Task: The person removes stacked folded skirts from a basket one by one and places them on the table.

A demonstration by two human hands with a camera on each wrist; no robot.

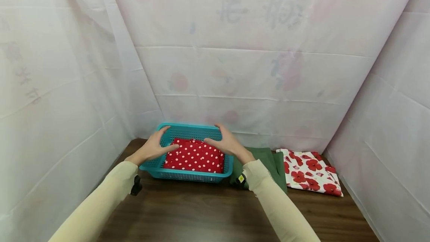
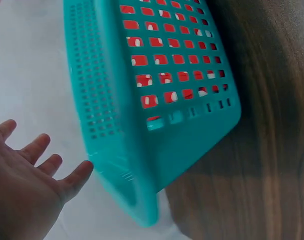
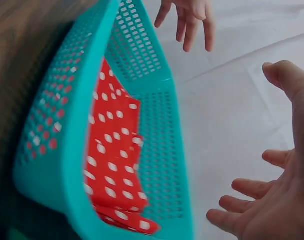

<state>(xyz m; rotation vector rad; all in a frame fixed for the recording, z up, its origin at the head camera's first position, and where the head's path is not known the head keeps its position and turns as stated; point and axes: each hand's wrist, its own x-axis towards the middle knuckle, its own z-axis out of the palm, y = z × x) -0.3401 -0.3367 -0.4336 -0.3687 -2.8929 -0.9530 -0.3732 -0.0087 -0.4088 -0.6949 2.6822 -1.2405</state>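
Observation:
A turquoise plastic basket (image 1: 188, 176) with perforated walls stands at the back of the table. Inside it lies a folded red cloth with white dots (image 1: 196, 157). My left hand (image 1: 155, 146) hovers over the basket's left side, thumb and fingers spread apart and holding nothing. Over the right side is my right hand (image 1: 228, 143), also empty, its thumb pointing inward. In the right wrist view the right hand's fingers (image 3: 252, 190) are spread above the rim. The left wrist view shows the left hand (image 2: 31, 180) beside the basket rim with fingers extended.
A folded green cloth (image 1: 268, 163) lies directly right of the basket, partly behind the right wrist. Beyond it is a folded white cloth with red flowers (image 1: 312, 173). White printed curtains (image 1: 255, 74) enclose the dark wooden table (image 1: 201, 212) at the back and both sides.

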